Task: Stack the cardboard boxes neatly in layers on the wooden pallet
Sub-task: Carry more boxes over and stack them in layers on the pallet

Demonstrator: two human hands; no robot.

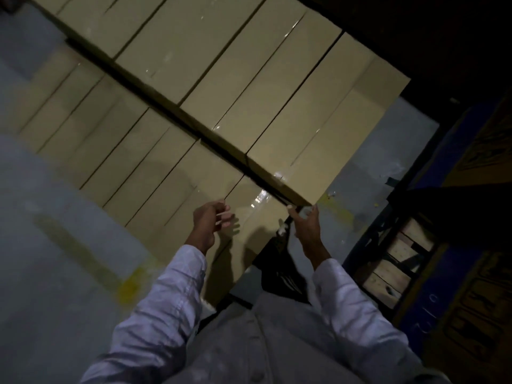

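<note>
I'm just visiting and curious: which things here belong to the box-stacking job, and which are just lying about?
Job: cardboard boxes; left hand; right hand, by a box corner.
Lying about: wooden slats, perhaps a spare pallet; yellow floor marks; dark blue-and-yellow items.

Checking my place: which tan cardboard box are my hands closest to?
The tan cardboard box ending the lower row, between your left hand and right hand.

Plain tan cardboard boxes (277, 87), with shiny clear tape (259, 196) along the seams. Grey floor (55, 273) with blotchy yellow paint marks (128, 286). Sleeves (166, 300) plain pale lilac-white; wooden pallet (386, 286) has pale boards with dark gaps.
</note>
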